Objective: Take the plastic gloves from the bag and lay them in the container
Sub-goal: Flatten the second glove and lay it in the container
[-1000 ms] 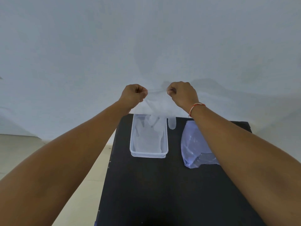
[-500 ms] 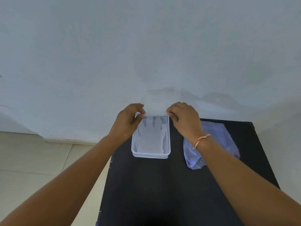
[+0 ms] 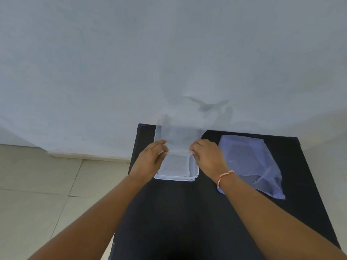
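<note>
To lay it well, the person should lower the plastic glove (image 3: 178, 145) flat and inside the rim of the container (image 3: 195, 172) at the frame's centre, then let go with both hands together. The left hand (image 3: 150, 162) and right hand (image 3: 207, 158) each pinch one edge of the glove above the container. The bag (image 3: 251, 162) lies flat at right on the black table (image 3: 187, 218).
</note>
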